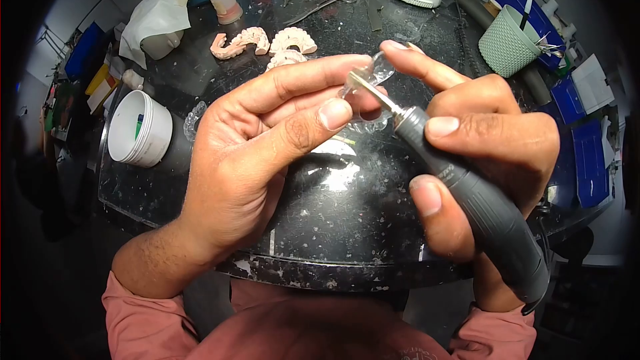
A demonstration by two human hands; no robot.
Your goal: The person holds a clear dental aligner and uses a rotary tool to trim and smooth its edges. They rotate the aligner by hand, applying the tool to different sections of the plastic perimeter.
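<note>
Black and curved, a rotary handpiece (pixel 490 217) is slanting above the right half of the table (pixel 320 233), its narrow metal tip (pixel 375 91) pointing up toward the far left corner. The right hand (pixel 497 137) is closing around its neck, thumb on one side and a bent finger on the other, while another finger is lying out at the far end of a clear plastic piece (pixel 381 67). Over the middle of the table, the left hand (pixel 240 123) is pinching that piece between thumb and fingertips.

The step in hand seems to be working the piece's edge with the tip; whether the tip is spinning or biting is impossible to tell. The next move is likely calling for a firm pinch, a light, steady stroke and fingertips clear of the metal.

Behind the hands, pale dental models (pixel 241 43) are sitting toward the far edge. A white tub (pixel 156 135) is standing by the left edge, and a green basket (pixel 503 47) is leaning near the far right corner.
</note>
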